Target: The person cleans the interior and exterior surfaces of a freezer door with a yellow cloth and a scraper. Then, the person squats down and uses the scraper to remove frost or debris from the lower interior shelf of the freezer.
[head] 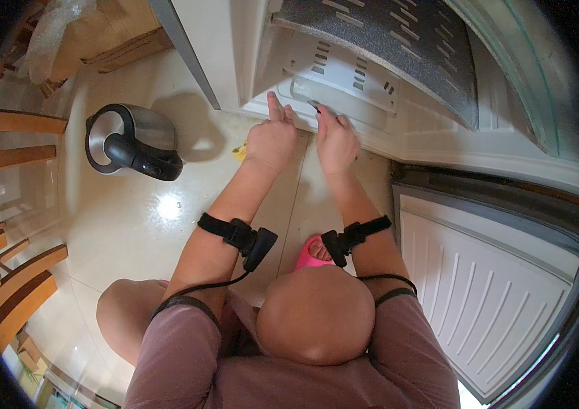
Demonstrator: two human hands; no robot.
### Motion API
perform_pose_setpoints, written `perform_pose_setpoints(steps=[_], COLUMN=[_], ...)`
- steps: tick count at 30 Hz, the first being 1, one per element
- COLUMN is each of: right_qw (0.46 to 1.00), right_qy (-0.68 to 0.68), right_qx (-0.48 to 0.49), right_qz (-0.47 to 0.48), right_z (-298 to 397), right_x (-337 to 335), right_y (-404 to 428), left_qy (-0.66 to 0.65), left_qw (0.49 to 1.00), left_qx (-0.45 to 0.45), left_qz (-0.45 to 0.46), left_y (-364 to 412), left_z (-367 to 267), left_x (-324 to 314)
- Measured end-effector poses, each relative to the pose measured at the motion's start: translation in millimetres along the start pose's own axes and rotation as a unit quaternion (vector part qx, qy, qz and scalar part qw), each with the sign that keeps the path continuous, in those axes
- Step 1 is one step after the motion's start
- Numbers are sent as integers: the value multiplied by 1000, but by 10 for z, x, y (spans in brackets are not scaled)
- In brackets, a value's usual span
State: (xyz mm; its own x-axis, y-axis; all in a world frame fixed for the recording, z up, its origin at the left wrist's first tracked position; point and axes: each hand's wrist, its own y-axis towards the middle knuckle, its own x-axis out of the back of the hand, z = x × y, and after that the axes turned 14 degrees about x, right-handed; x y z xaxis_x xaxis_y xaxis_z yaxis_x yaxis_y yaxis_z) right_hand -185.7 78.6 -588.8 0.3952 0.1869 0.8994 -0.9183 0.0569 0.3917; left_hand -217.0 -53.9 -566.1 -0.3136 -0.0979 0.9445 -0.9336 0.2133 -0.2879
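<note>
Before me is the open lower compartment of a refrigerator or freezer, whose white plastic floor (366, 115) has slotted vents at the back. What looks like a patch of ice (305, 88) lies on that floor. My right hand (338, 138) grips a small dark tool with a thin metal blade (314, 104), its tip just over the compartment floor near the patch. At the compartment's front edge, my left hand (274, 138) has its index finger extended and holds nothing visible. A small yellow object (240, 151) lies on the tiles, partly behind my left hand.
A steel electric kettle (133, 140) with a black handle stands on the tiled floor (228, 204) at left. Wooden chairs (18, 122) and a cardboard box (110, 30) are beyond it. The open white door (478, 291) is at right. A dark slotted panel (391, 41) overhangs the compartment.
</note>
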Motion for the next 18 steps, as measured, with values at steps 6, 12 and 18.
perform_pose_setpoints(steps=[6,12,18], right_qw=[979,982,974], right_qy=[36,34,33], right_qx=[-43,-57,-64], right_qz=[196,176,213], right_z=[18,-269,-629], right_x=[360,568,775], right_y=[297,169,11], left_qy=[33,32,-2], left_qw=[999,999,1000], left_qx=[-20,-20,-11], left_qz=[-2,-8,19], left_y=[-49,-30,0], left_z=[-2,19,-1], left_x=[118,48,55])
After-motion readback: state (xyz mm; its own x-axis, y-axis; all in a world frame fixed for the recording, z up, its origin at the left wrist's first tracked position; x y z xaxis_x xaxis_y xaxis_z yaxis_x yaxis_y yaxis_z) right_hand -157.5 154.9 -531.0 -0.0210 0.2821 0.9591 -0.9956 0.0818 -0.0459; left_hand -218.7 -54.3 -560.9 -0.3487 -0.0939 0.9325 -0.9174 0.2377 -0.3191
